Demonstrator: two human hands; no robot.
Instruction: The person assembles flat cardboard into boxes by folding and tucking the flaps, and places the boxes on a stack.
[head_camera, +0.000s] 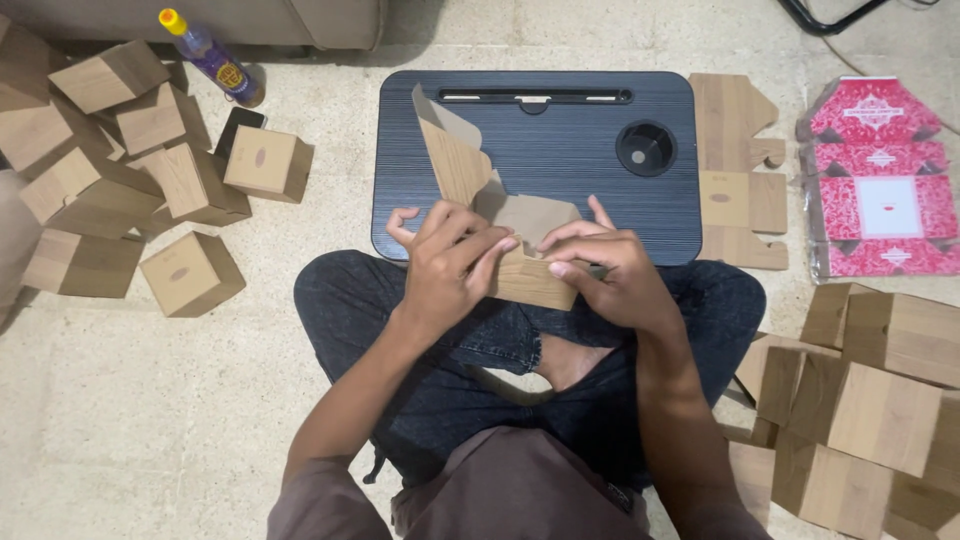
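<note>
Here, a person is sitting cross-legged on the pale speckled floor (130, 400) behind a dark blue-grey rectangular lap tabletop (560, 150) with a round cup recess (646, 148) near its far right corner. Both hands are gripping one flat, wood-grain brown cardboard box blank (470, 175) at the tabletop's near edge. The left hand (452, 265) is closing over the blank's left part, fingers curled across the top, while the right hand (605, 270) is pinching its right part, thumb and fingertips pressing a fold. One pointed flap of the blank is standing up over the middle of the tabletop.

Left of the tabletop, a heap of folded wood-grain cardboard boxes (130, 160) is lying on the floor, with a purple plastic bottle with a yellow cap (212, 57) beyond it. Just beside the tabletop's right edge, a stack of flat wood-grain blanks (735, 170) is lying, and further right a wrapped bundle of red patterned flat cartons (880, 185). More folded boxes (870, 400) are crowding the floor right of the person's knee.
</note>
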